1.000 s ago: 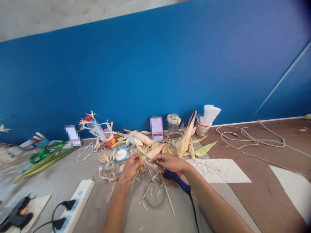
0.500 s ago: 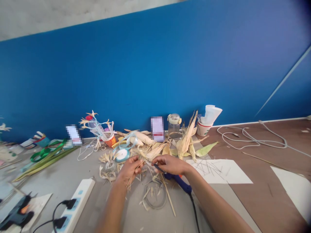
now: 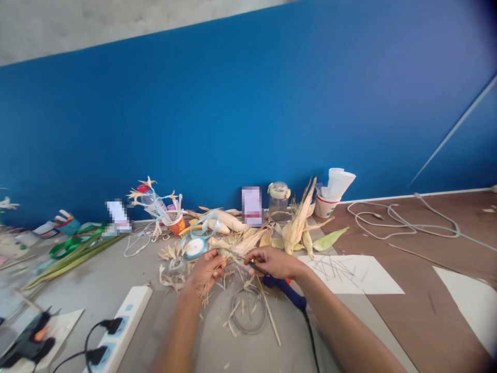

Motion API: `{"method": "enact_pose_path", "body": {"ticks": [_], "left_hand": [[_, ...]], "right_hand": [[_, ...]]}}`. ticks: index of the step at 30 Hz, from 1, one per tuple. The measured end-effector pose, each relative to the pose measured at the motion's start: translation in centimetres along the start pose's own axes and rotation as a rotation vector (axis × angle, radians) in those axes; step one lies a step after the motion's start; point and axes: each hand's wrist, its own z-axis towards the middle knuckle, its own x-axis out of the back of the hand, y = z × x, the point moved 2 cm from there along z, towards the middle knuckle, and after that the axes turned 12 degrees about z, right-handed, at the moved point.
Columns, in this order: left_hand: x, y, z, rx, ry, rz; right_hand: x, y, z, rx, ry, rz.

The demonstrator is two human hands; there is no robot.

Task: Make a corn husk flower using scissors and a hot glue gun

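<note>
My left hand [image 3: 208,270] is closed on a bunch of dry corn husk strips [image 3: 218,268] held just above the grey table [image 3: 116,274]. My right hand [image 3: 272,260] is closed in a pinch on a thin dark stick-like tool [image 3: 254,266] whose tip points at the husk bunch. The two hands are close together, a few centimetres apart. Under my right wrist lies a blue glue gun [image 3: 285,291] with its black cord running toward me. A coil of thin wire [image 3: 248,311] and husk scraps lie below the hands.
A pile of corn husks [image 3: 297,223], a glass jar [image 3: 278,199], a light-blue ribbon spool [image 3: 194,246], a cup [image 3: 324,205], and an orange cup [image 3: 176,224] stand by the blue wall. A white power strip [image 3: 124,321] lies front left, white paper [image 3: 351,272] and a white cable [image 3: 399,220] right.
My hands shifted slightly away from me with the husk bunch; the bunch now hangs lower under my left hand. My grips stay the same.
</note>
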Motion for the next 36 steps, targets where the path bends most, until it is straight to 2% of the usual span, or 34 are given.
{"method": "enact_pose_path", "body": {"ticks": [3,6,11,14,17,20,26,33,36], "left_hand": [[0.0,0.1,-0.1,-0.011,-0.005,-0.002],[-0.3,0.2,-0.1,-0.077,0.022,0.017],[-0.9,-0.2,0.4,-0.156,0.162,0.037],[-1.1,-0.5,0.6,-0.230,0.188,0.018],[-1.2,-0.7,0.6,-0.266,0.194,0.034],[-1.4,-0.8,0.6,-0.260,0.196,0.074],[-1.8,-0.9,0.7,-0.250,0.206,0.116],[-2.1,-1.1,0.7,-0.194,0.203,0.129],[-2.2,-1.1,0.7,-0.187,0.196,0.134]], "right_hand": [[0.0,-0.2,-0.1,-0.020,0.010,-0.010],[0.2,-0.3,-0.1,-0.041,0.111,-0.043],[-0.2,-0.9,-0.2,-0.061,0.364,-0.482],[-1.0,-1.3,-0.1,-0.154,0.425,-0.689],[-1.8,-1.6,0.2,-0.200,0.470,-0.805],[-2.4,-1.5,0.7,-0.198,0.478,-0.865],[-3.1,-0.8,1.3,-0.233,0.391,-0.959],[-3.2,-0.5,1.8,-0.205,0.445,-1.010],[-3.2,-0.2,2.0,-0.221,0.418,-1.014]]}}
